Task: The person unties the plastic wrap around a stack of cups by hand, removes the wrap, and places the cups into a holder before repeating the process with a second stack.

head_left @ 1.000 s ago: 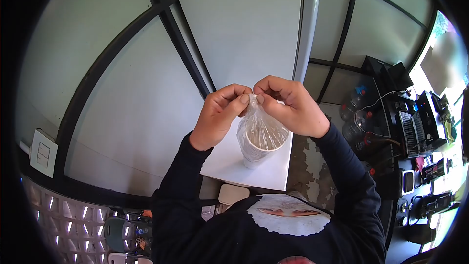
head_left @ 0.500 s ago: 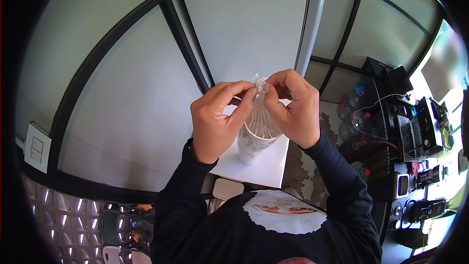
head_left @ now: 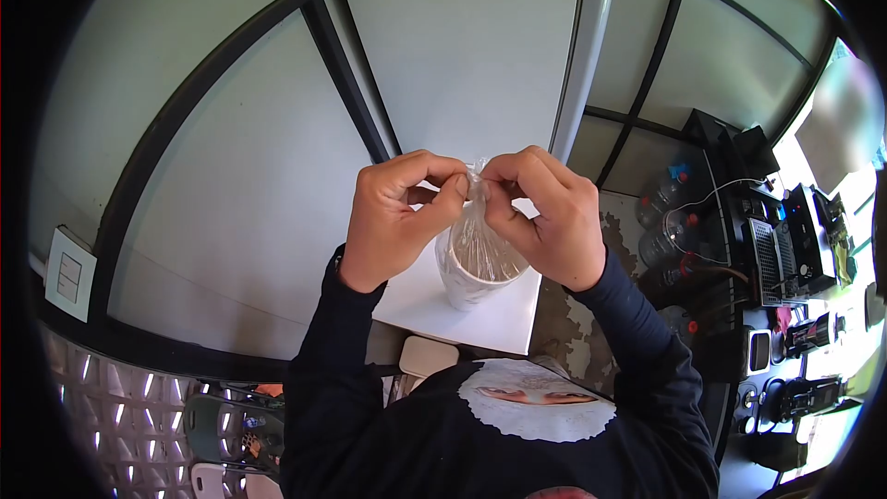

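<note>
A white paper cup [head_left: 469,290] with faint grey marks stands a little tilted in view on a white tabletop [head_left: 504,328]. Clear plastic wrap [head_left: 474,229] stretches up from its rim in fine pleats and is gathered into a narrow neck. My left hand [head_left: 393,217] pinches that neck from the left, thumb against forefinger. From the right, my right hand [head_left: 551,222] pinches the same gathered plastic, its fingertips close to the left ones. A small crumpled tuft shows above the fingers. What lies inside the cup cannot be made out clearly.
A tall white panel [head_left: 462,46] rises behind the table. To the right are large clear bottles [head_left: 667,238] on the floor and a dark shelf with a laptop-like keyboard [head_left: 774,259] and coffee gear. A beige stool seat [head_left: 429,357] is below the table edge.
Both hands have shifted slightly left and down with the gathered plastic. The cup's opening shows more, and the plastic neck appears shorter between the fingers. Both pinches remain closed.
</note>
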Demonstrator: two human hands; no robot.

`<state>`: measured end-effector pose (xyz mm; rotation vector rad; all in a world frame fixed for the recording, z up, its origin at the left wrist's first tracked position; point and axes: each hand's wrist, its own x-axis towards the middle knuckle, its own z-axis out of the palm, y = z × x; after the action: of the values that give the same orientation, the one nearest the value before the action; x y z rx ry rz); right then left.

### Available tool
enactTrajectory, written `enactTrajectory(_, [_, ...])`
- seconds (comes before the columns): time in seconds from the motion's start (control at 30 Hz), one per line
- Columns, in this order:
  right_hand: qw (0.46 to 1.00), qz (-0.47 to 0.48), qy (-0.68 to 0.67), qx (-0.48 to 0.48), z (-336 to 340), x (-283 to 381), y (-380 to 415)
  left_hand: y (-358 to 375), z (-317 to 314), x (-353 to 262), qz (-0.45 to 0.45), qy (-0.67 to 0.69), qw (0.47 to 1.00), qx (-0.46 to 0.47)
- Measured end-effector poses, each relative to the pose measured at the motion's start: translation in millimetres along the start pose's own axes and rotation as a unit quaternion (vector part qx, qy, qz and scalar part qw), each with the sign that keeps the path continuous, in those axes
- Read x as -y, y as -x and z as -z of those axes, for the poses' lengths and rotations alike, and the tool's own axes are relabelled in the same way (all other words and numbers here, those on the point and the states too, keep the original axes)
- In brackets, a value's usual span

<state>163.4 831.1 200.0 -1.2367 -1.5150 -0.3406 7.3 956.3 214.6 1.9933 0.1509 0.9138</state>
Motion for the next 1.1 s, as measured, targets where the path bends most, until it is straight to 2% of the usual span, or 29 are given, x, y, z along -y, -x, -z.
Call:
enactTrajectory(0.1, [0.999, -0.020, -0.039, 0.001, 1.5, -2.7, -0.1, 1.2, 1.0, 4.4, 0.031, 0.059, 0.998, 0.008])
enactTrajectory(0.23, [0.996, -0.034, -0.080, -0.002, 0.7, -5.5, -0.8, -0.6, -3.7, -6.2, 0.018, 0.057, 0.998, -0.009])
enactTrajectory(0.43, [0.995, -0.044, -0.087, -0.002, -0.5, -6.6, -1.7, -2.6, -4.1, -15.7, -0.061, -0.094, 0.993, -0.024])
enactTrajectory(0.5, [0.999, -0.021, -0.041, 0.023, 2.4, -3.0, -3.5, -4.7, -3.2, -15.6, -0.125, -0.159, 0.979, -0.032])
enactTrajectory(0.6, [0.998, -0.014, -0.040, 0.038, 5.0, -3.8, -5.6, -6.4, -4.0, -14.0, -0.149, -0.171, 0.973, -0.045])
enactTrajectory(0.73, [0.987, -0.071, -0.138, 0.051, 4.0, -9.3, -8.2, -4.3, -5.2, 0.0, -0.117, -0.081, 0.989, -0.029])
enactTrajectory(0.8, [0.963, -0.162, -0.192, 0.100, 4.8, -10.7, -11.4, -5.1, -6.6, 7.8, -0.075, -0.020, 0.997, -0.031])
enactTrajectory(0.83, [0.963, -0.162, -0.192, 0.099, 4.7, -9.8, -12.0, -5.2, -8.0, 10.1, -0.075, -0.020, 0.997, -0.031])
enactTrajectory(0.9, [0.991, -0.107, -0.066, 0.046, 2.0, -5.9, -14.1, -5.8, -11.4, 12.4, -0.017, -0.027, 0.997, -0.075])
enactTrajectory(0.93, [0.991, -0.106, -0.066, 0.047, 0.2, 0.0, -14.5, -6.4, -12.5, 11.4, -0.017, -0.028, 0.997, -0.076])
enactTrajectory(1.0, [0.993, -0.091, 0.069, -0.039, -1.3, 14.6, -12.0, -8.3, -13.9, 7.7, -0.029, -0.061, 0.990, -0.126])
enactTrajectory(1.1, [0.993, -0.078, 0.083, -0.016, -3.5, 15.6, -10.8, -8.1, -13.3, 0.6, -0.073, -0.100, 0.983, -0.137])
